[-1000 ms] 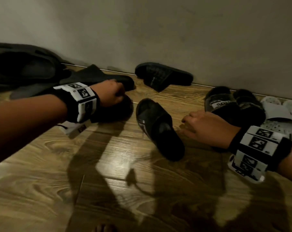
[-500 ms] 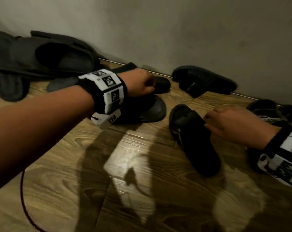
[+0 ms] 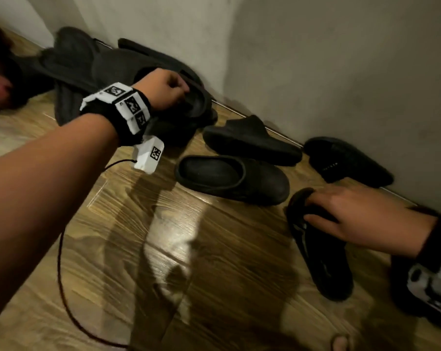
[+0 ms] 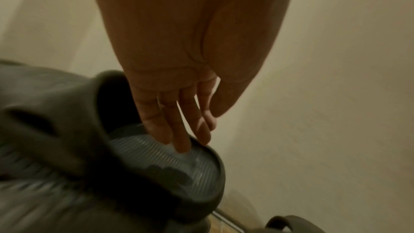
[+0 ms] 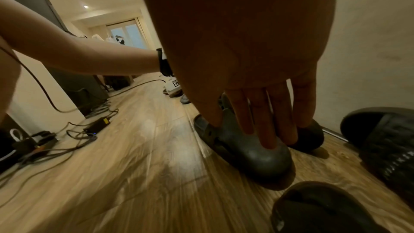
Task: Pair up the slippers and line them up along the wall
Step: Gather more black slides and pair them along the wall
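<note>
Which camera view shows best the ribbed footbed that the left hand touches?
The left wrist view. There the ribbed footbed is close, with the left hand fingertips resting on its ridges. The head view shows only a dark slipper under that hand, no ridges visible. In the right wrist view the right hand hides it.

Cables (image 5: 74,135), power adapter (image 5: 97,124) on wood floor (image 3: 163,249).

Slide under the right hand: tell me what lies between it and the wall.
A textured black slide lies along the wall, just beyond the heel of the slide under the right hand. Nothing else visible stands between.
</note>
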Motion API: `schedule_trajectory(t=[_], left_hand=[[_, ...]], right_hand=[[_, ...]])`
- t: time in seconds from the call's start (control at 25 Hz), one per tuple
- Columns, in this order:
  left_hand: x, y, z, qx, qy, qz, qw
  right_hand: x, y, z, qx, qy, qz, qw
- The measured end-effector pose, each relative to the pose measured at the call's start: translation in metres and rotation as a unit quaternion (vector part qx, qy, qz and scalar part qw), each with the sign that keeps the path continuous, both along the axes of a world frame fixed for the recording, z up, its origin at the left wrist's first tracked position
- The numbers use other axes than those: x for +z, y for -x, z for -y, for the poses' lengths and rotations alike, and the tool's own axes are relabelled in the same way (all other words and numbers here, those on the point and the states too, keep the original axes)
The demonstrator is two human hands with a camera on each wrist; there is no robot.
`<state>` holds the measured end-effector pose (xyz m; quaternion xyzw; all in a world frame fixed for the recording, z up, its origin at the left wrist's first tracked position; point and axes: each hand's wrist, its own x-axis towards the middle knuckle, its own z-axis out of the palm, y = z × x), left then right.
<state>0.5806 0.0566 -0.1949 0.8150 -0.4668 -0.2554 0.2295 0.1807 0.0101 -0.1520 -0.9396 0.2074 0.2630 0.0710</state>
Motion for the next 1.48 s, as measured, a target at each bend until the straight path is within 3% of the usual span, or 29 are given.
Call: schedule_trajectory(t=[0.2, 0.48, 0.56, 0.64, 0.72, 0.8, 0.96, 1.08, 1.28, 1.48], left_hand=[[-0.028, 0.022, -0.024, -0.083, -0.058, 0.093, 0.991], [-0.052, 0.055, -0.105, -0.160, -0.237, 0.148, 0.947], [-0.051, 0.043, -0.103, -0.125, -0.233, 0.167, 0.950], [-0.042, 0.025, -0.090, -0.035, -0.180, 0.177, 0.967], [-0.033, 0.005, -0.071, 0.062, -0.129, 0.182, 0.973], [-0.029, -0.010, -0.053, 0.099, -0.127, 0.156, 0.975], [-0.030, -0.016, -0.017, 0.163, -0.144, 0.116, 0.969], [-0.026, -0.016, -0.014, 0.210, -0.106, 0.138, 0.962], [-0.007, -0.017, -0.041, 0.181, -0.112, 0.208, 0.955], [0.035, -0.023, -0.069, 0.088, -0.140, 0.251, 0.954]], right_hand=[[-0.041, -0.005, 0.008, -0.010, 0.006, 0.025, 1.000], [-0.060, -0.037, 0.006, 0.063, -0.004, -0.012, 0.998], [-0.063, -0.054, 0.007, 0.095, -0.008, -0.007, 0.995], [-0.064, -0.071, 0.007, 0.104, -0.013, 0.017, 0.994], [-0.061, -0.085, 0.005, 0.087, -0.018, 0.063, 0.994], [-0.060, -0.095, 0.001, 0.064, -0.053, 0.094, 0.992], [-0.068, -0.095, 0.006, 0.090, -0.060, 0.038, 0.993], [-0.082, -0.094, 0.005, 0.092, -0.062, 0.020, 0.994], [-0.090, -0.101, 0.000, 0.102, -0.039, 0.059, 0.992], [-0.045, -0.096, 0.009, 0.146, -0.004, 0.134, 0.980]])
